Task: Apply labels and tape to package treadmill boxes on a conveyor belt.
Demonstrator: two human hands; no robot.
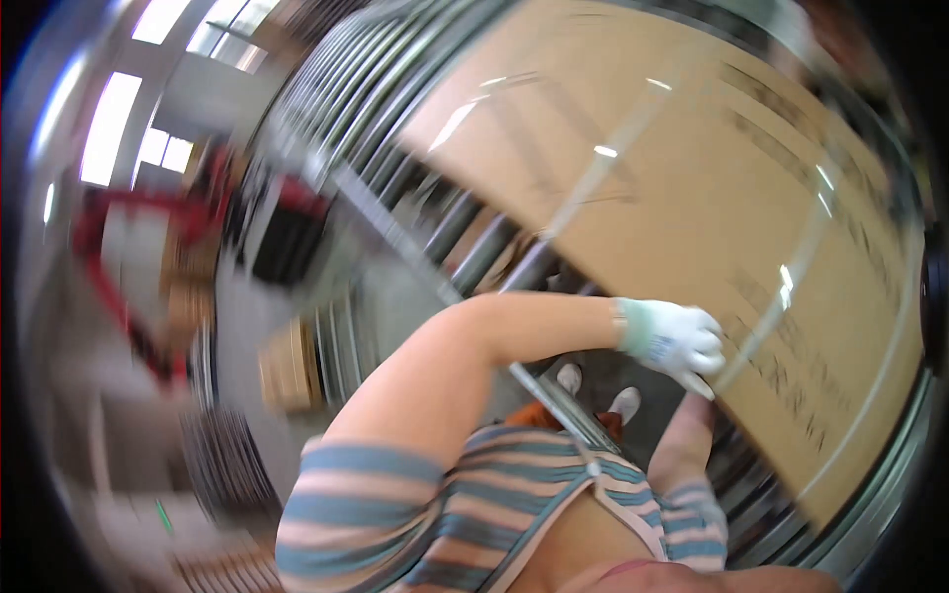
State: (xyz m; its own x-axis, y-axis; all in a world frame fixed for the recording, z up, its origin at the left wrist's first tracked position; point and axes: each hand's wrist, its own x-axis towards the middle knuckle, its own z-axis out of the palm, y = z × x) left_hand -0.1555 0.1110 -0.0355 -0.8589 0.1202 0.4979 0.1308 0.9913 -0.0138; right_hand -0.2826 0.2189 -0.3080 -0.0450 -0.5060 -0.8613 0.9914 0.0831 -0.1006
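Observation:
My left hand (677,343), in a white glove with a pale green cuff, reaches across to the near edge of a large flat cardboard carton (682,188). Its fingers are curled closed beside a pale strap (756,341) that wraps over the carton; whatever they hold is hidden. My right forearm (684,445) comes up from below to the same edge. The right hand itself is mostly covered by the left glove, so its fingers do not show. More strapping (593,178) crosses the carton, which also bears dark print.
Beneath the carton runs a metal roller conveyor (371,89) with a steel side rail (395,232). Left of it stand a red machine arm (104,252), a dark box-shaped unit (287,237) and a smaller carton (289,366). Shoes (623,403) show on the floor below.

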